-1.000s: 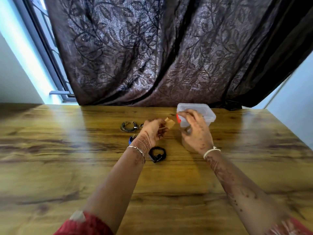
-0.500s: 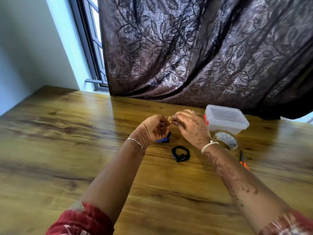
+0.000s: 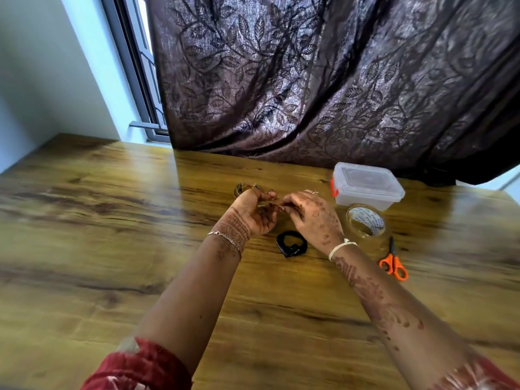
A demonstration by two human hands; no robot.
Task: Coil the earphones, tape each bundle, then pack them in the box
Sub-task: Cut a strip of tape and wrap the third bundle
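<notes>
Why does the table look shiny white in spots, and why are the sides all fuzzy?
Head view: light from the window glares off the glossy table in pale streaks; head view: the left edge and the red sleeve are smeared, while the left hand and right hand pinching a tape strip look sharper.

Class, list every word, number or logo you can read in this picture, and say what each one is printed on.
Tape roll: dark print on the inner core, too blurred to read.
Box: a round mark on the lid, too faint to read.
No other text shows; nothing here can be quoted.
</notes>
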